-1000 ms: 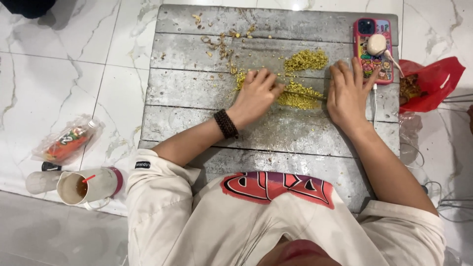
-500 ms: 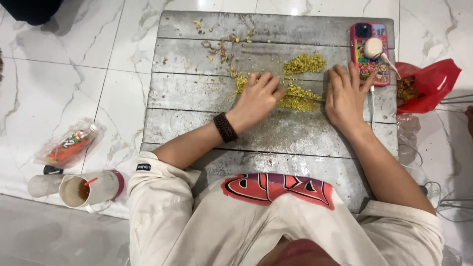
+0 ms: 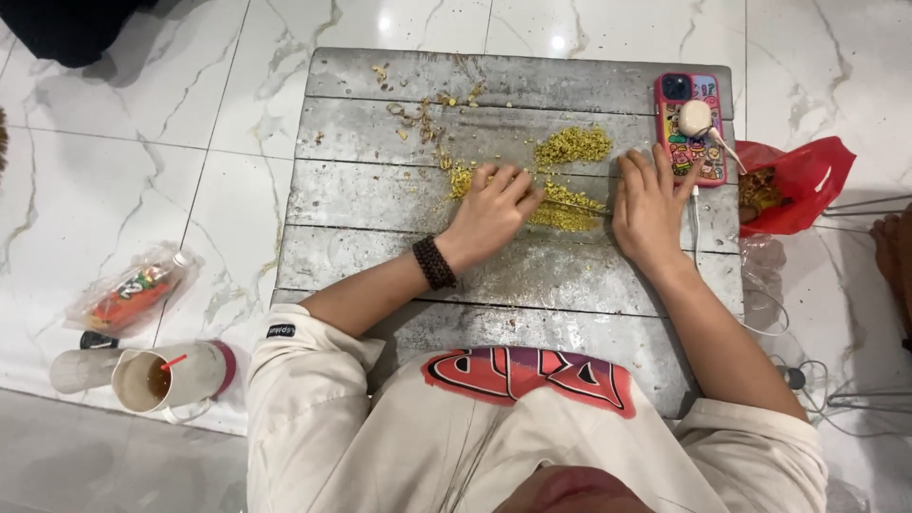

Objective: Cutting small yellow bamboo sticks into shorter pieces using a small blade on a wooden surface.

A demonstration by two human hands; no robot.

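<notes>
Both hands lie on a grey wooden board (image 3: 380, 247). The left hand (image 3: 491, 211) curls loosely over the yellow-green crumbs (image 3: 560, 207), seemingly pinching a thin stick. The right hand (image 3: 649, 204) rests flat, fingers spread, beside them, grasping nothing. 1 phone (image 3: 691, 128) sits just beyond it.

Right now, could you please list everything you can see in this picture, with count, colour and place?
board: one, grey wooden slats, on the floor in front of the person
yellow bits: two heaps, yellow-green, mid-board, one under the hands
husks: scattered, tan, upper left of board
phone: one, pink patterned case, board's top right corner, a white round thing lying on it
bag: one, red plastic, right of board
cup: one, pale, brown drink with red straw, floor at left
bottle: one, orange label, in clear wrap, floor at left
wristband: one, dark braided, left wrist
left hand: on the lower heap
right hand: flat on board beside phone
</notes>
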